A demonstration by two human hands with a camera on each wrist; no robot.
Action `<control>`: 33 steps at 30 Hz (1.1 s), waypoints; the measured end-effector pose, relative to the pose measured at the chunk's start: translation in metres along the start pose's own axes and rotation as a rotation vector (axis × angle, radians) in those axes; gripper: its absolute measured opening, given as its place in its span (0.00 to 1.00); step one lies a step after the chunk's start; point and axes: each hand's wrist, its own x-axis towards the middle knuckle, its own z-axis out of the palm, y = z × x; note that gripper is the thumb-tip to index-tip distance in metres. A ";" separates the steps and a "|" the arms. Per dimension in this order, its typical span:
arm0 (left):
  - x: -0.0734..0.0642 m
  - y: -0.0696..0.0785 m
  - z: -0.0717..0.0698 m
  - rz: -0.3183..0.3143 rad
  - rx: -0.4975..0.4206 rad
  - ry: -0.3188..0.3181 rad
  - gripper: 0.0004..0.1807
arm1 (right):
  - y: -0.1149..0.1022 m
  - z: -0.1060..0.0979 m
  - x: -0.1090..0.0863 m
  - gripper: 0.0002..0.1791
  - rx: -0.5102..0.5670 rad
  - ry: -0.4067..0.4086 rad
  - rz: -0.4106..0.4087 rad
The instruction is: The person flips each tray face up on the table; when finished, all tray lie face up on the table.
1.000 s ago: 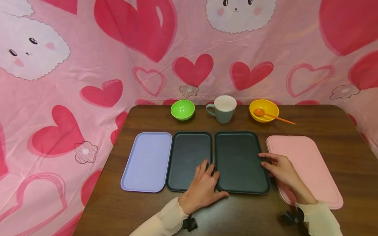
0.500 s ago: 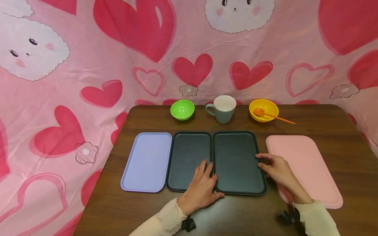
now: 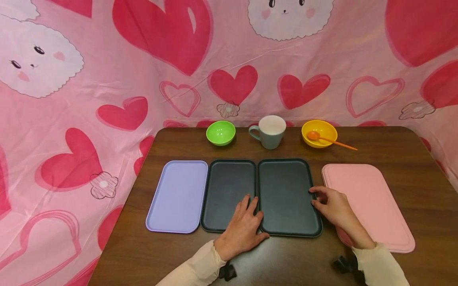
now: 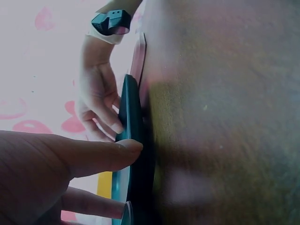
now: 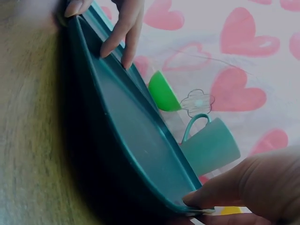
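Observation:
Two dark trays lie side by side on the table, their long rims meeting. My left hand (image 3: 240,230) spreads over the seam between the left dark tray (image 3: 229,178) and the right dark tray (image 3: 286,190); its fingers touch the trays and its thumb reaches the front rim. My right hand (image 3: 334,206) pinches the right rim of the right dark tray; in the right wrist view its thumb (image 5: 211,192) lies on the rim with fingers below. Against the left dark tray's outer side is a lavender tray (image 3: 179,194).
A pink board (image 3: 368,198) lies to the right, partly beneath my right forearm. Along the back stand a green bowl (image 3: 220,135), a grey-green mug (image 3: 271,135) and a yellow bowl (image 3: 325,129) with an orange spoon (image 3: 336,143). A heart-patterned cloth (image 3: 150,59) hangs behind the table.
The right dark tray has shifted slightly left until it meets the left dark tray. Both hands have moved a little left with it. In the last half second almost nothing has moved.

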 end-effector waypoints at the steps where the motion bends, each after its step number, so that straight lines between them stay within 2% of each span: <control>1: 0.000 0.000 0.000 0.000 0.001 -0.003 0.28 | 0.000 0.000 0.000 0.17 -0.010 0.004 0.000; 9: 0.001 0.001 -0.003 0.000 -0.005 -0.028 0.26 | -0.001 0.003 -0.002 0.16 -0.038 0.049 -0.038; 14: 0.008 0.006 -0.009 0.024 -0.022 -0.002 0.30 | 0.002 -0.004 -0.003 0.13 -0.045 0.083 -0.067; 18: 0.019 0.019 -0.016 0.063 -0.085 0.000 0.32 | 0.010 -0.019 -0.004 0.12 -0.042 0.118 -0.072; 22: 0.031 0.036 -0.018 0.108 -0.133 0.010 0.34 | 0.022 -0.039 -0.004 0.14 -0.030 0.118 -0.025; 28: 0.046 0.061 -0.012 0.197 -0.118 0.083 0.36 | 0.049 -0.066 -0.003 0.16 -0.055 0.160 0.035; 33: 0.053 0.079 -0.008 0.223 -0.107 0.058 0.38 | 0.069 -0.081 -0.002 0.16 -0.079 0.178 0.057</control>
